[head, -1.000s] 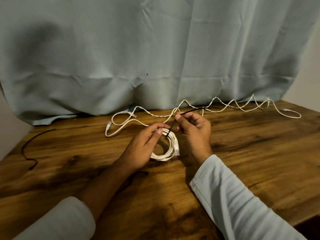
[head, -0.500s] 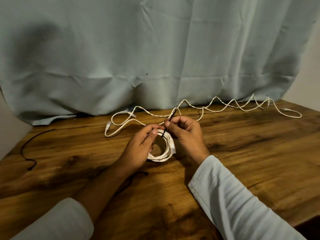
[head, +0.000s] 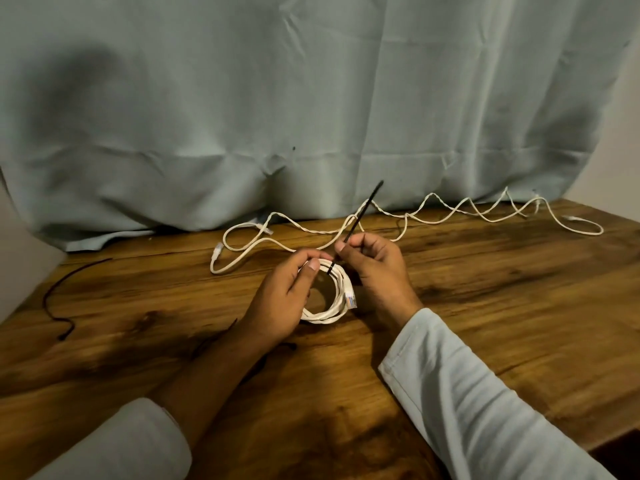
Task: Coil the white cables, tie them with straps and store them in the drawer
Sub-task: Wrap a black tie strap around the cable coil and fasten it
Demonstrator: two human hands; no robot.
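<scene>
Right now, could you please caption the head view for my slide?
Left hand holds a coiled white cable while the right hand pinches the black strap looped round it.

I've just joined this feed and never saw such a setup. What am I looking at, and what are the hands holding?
There is no machine: one camera worn on a person's head looks forward and down at their two bare hands. The left hand grips a coiled white cable over a brown wooden table. The right hand pinches a thin black strap looped round the coil, its free end pointing up. Behind, a loose white cable lies uncoiled before a pale blue-green curtain; another black strap lies at the left. No drawer is in view.
</scene>
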